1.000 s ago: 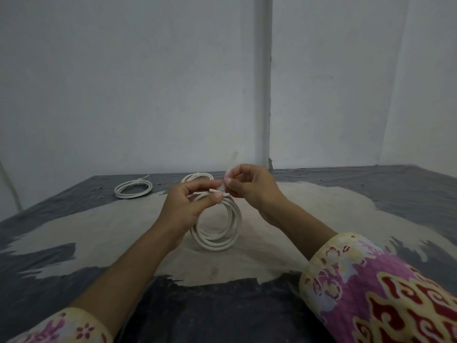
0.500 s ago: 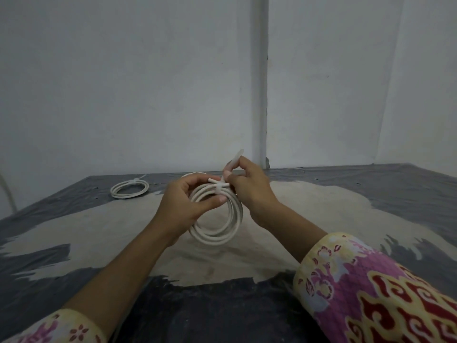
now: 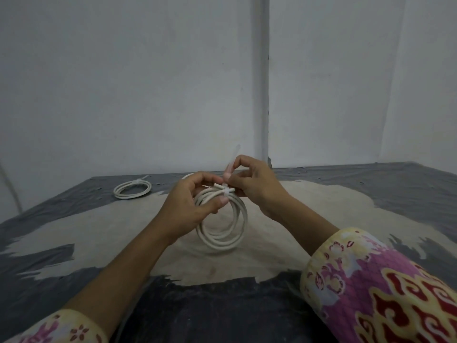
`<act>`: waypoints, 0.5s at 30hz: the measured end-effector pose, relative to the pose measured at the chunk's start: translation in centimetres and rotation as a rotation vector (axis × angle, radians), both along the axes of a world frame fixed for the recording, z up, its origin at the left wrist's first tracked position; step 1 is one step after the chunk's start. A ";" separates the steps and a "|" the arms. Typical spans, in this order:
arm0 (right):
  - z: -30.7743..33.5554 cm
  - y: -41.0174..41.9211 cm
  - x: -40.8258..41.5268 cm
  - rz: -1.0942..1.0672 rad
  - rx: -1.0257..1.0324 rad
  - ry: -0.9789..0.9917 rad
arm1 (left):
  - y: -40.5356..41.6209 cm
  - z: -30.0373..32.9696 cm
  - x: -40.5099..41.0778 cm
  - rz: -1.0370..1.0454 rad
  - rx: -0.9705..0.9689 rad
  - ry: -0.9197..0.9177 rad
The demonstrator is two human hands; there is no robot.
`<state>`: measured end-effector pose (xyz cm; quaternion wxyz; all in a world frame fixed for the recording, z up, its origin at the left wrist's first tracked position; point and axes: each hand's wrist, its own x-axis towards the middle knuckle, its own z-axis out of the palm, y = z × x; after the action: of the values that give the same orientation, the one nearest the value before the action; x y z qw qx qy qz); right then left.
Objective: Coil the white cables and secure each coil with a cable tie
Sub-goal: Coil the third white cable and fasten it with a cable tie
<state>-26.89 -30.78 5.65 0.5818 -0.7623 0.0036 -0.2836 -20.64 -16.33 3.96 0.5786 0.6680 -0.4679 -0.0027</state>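
A white cable coil (image 3: 222,229) hangs upright above the table in front of me. My left hand (image 3: 191,206) pinches its top between thumb and fingers. A translucent white cable tie (image 3: 231,164) wraps the coil's top and its tail sticks up. My right hand (image 3: 252,184) grips that tail just above the tie's head. A second white coil (image 3: 132,189), with a tie on it, lies flat at the far left. Part of a third coil (image 3: 189,175) peeks out behind my left hand.
The table (image 3: 321,219) is covered with a dark grey sheet with a worn pale patch in the middle. Grey walls stand close behind the far edge, with a vertical pipe (image 3: 265,82) in the corner. A thin white cable (image 3: 10,189) runs down the left wall.
The tie's loop has drawn tighter around the coil's top and its tail stands longer above my right fingers. Both hands and the coil stayed roughly in place.
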 end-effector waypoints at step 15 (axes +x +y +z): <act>-1.0 1.2 0.5 -0.259 -0.248 -0.122 | 0.0 0.1 0.0 0.058 0.109 -0.293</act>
<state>-26.40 -29.57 4.64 0.4411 -0.8027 0.0317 -0.4000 -20.66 -16.36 4.10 0.4670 0.7049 -0.5268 0.0860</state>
